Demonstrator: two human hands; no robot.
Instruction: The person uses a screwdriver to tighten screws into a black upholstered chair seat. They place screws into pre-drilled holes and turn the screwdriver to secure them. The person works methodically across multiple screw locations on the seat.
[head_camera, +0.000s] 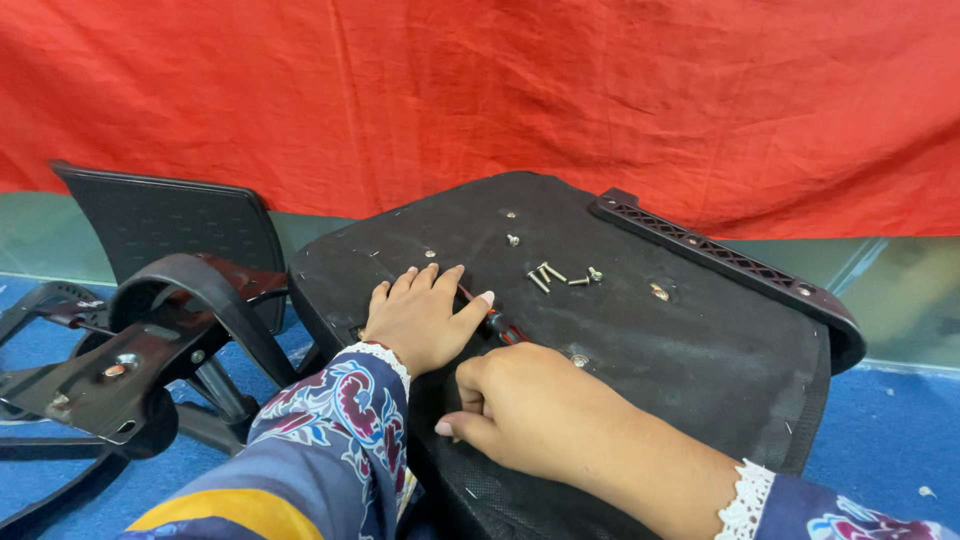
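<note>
right hand (525, 400) clenched around red-black screwdriver (492, 320), its long axis pointing to 10 o'clock under flat, released left hand (420, 318) on chair seat (680, 350).

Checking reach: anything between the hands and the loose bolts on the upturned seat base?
Nothing visible. The loose bolts lie on bare black fabric of the seat base, just beyond the left hand, which rests flat over a red-and-black tool. The right hand is curled beside that tool; the stretch to the bolts is open.

Navy floral sleeves (335, 420), white lace cuffs (745, 500), yellow band
</note>
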